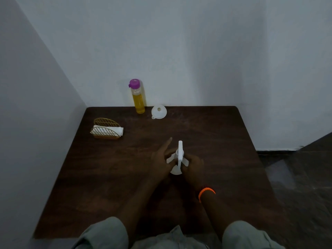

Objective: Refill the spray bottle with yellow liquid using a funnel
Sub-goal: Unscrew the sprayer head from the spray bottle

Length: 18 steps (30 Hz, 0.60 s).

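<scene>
A white spray bottle (pixel 177 159) stands in the middle of the dark wooden table (pixel 125 186), its nozzle pointing away from me. My left hand (pixel 160 161) wraps its left side, index finger stretched forward. My right hand (pixel 193 167), with an orange band on the wrist, grips the bottle's right side near the spray head. A clear bottle of yellow liquid (pixel 138 97) with a purple cap stands upright at the table's far edge against the wall. A white funnel (pixel 159 111) lies just to its right, wide mouth up.
A gold wire holder (pixel 106 129) with a folded white cloth sits at the far left of the table. Walls close in behind and to the left. The table's right edge drops to a dark floor (pixel 296 177).
</scene>
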### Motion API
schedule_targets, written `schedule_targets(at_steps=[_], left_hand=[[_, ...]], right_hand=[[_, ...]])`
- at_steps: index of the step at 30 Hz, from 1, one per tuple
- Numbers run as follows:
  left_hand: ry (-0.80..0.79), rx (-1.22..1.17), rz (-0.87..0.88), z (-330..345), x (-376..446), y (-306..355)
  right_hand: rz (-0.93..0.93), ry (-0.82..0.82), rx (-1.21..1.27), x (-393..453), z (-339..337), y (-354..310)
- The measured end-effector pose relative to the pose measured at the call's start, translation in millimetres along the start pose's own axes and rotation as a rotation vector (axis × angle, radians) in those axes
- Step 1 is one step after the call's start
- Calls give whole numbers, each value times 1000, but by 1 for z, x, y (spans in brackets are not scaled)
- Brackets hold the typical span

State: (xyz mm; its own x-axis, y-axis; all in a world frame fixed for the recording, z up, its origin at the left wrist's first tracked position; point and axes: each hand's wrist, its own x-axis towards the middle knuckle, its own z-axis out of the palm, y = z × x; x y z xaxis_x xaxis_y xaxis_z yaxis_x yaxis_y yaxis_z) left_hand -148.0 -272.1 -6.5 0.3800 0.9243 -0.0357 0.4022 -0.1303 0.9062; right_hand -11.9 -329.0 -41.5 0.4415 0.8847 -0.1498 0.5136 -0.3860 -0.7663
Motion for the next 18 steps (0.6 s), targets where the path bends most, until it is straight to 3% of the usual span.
schedule_targets(at_steps=[2,5,8,11,13,15,16,18], left_hand=[[60,43,2,-4,-3,-7],[-21,-4,-100,-12,1,-5],[75,256,-159,2,19,-48],[585,613,-501,83,58,-66],[636,846,-570,110,65,-71],[393,797,-574,83,49,-63],[212,571,-529,60,31,-53],[76,203,-217,17,-4,-34]], right_hand=[[20,-28,34,-1,-4,-5],[5,-25,33,-3,-5,-7],[-7,-79,8,-3,-8,-12],[-31,-56,-16,-3,-9,-14],[-16,-35,0,-3,-8,-12],[-15,-18,12,-3,-7,-11],[-20,-16,29,-2,-5,-9],[3,3,57,-3,-4,-11]])
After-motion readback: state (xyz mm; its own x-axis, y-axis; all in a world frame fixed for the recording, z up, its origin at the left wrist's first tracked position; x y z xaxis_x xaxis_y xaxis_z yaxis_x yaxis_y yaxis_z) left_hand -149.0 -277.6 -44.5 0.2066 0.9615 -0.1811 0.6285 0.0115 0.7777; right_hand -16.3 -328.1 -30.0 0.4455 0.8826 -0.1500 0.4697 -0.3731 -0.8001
